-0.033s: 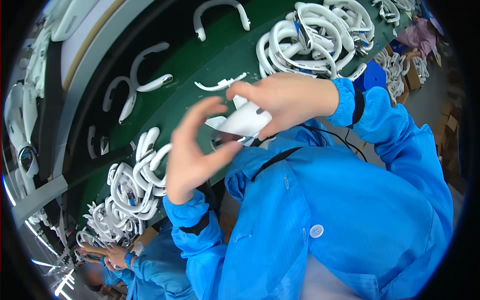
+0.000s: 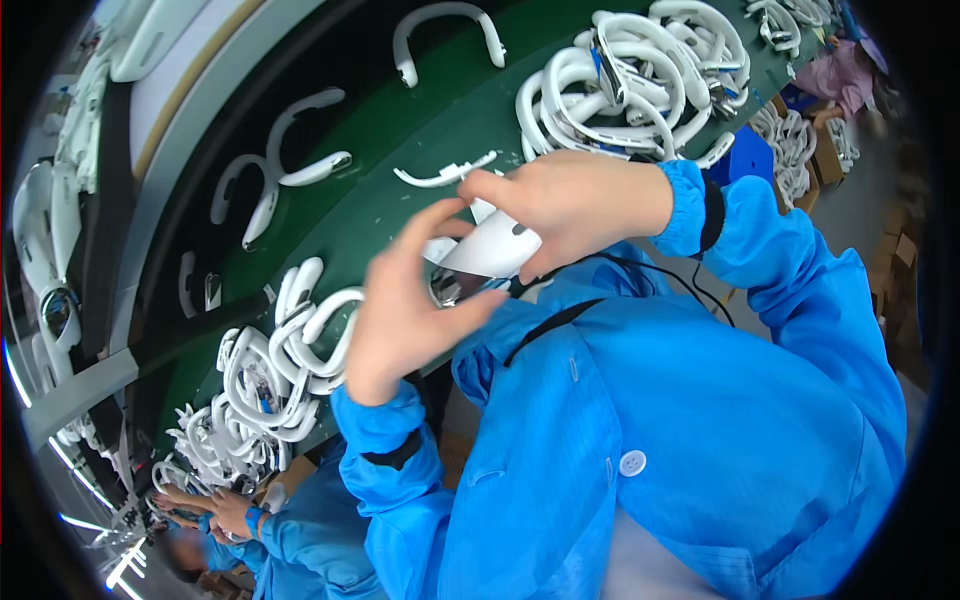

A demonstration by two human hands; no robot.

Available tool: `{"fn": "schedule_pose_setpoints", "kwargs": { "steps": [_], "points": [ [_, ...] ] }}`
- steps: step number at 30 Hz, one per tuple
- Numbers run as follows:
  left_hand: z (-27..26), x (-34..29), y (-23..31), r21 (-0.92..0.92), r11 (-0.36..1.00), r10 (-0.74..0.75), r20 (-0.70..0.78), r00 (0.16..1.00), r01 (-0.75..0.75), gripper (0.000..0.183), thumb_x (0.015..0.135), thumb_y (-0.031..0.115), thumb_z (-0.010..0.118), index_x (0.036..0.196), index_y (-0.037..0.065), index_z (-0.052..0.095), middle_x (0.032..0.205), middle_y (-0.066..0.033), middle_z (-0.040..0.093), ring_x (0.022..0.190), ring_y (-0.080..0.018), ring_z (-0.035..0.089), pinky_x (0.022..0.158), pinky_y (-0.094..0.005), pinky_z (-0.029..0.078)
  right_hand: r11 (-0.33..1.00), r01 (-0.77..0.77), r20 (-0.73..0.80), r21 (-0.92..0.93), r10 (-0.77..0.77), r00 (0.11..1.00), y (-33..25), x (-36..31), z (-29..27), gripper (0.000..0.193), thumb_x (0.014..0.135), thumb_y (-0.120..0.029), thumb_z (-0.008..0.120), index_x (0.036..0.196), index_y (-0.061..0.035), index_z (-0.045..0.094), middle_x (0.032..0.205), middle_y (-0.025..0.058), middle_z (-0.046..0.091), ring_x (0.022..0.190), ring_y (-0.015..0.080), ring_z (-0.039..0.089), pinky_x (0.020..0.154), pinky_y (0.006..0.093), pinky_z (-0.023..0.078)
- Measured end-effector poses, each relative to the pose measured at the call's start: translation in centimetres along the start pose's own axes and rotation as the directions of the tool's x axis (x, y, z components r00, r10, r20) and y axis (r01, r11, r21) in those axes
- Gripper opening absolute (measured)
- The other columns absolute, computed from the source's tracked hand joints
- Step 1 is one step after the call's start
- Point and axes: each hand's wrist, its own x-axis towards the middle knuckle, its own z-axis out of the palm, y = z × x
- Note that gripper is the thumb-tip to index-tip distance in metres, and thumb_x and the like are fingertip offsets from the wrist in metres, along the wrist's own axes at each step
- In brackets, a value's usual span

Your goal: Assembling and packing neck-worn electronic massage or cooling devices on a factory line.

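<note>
My right hand is closed on a white curved plastic piece, thumb and fingers pressed to its edges, in front of my chest. Part of the piece lies hidden under those fingers. Around its left end curves my left hand, thumb and fingers apart and slightly blurred; no firm grip shows. A shiny silvery part appears between the left thumb and the white piece. Just beyond my hands, a thin white curved strip lies on the green tabletop.
A heap of white U-shaped housings sits at the far right, another pile at the left. One housing lies at the back. A blue bin stands right of the table. At lower left a co-worker's hand is beside the pile.
My left hand has shifted slightly right, closer around the white piece. The piece and my right hand stay almost in place.
</note>
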Motion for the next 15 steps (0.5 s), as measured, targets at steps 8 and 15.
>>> {"fn": "schedule_pose_setpoints", "kwargs": {
  "steps": [8,15],
  "points": [
    [4.1,-0.7,-1.0,0.256,0.956,-0.095,-0.202,0.975,0.146,0.048,0.061,0.012,0.075,0.102,-0.003,0.055,0.083,-0.0166,0.063,0.077,-0.0288,0.064,0.067,-0.0348,0.05,0.986,0.005,0.076,0.169,-0.019,0.997,-1.2,0.7,-0.8,0.063,0.063,-0.012,0.073,0.114,-0.0065,0.038,0.08,0.0157,0.061,0.071,0.0358,0.061,0.061,0.0403,0.048],
    [3.6,-0.7,-1.9,-0.171,0.948,-0.312,-0.317,0.896,0.269,0.041,0.063,0.015,0.077,0.095,-0.004,0.059,0.079,-0.0106,0.063,0.071,-0.0146,0.059,0.065,-0.0285,0.047,0.974,0.117,-0.323,-0.196,-0.177,0.93,-0.1,0.6,-0.4,0.047,0.065,-0.015,0.071,0.108,-0.006,0.053,0.103,0.0095,0.057,0.1,0.0273,0.05,0.085,0.0377,0.04]
  ]
}}
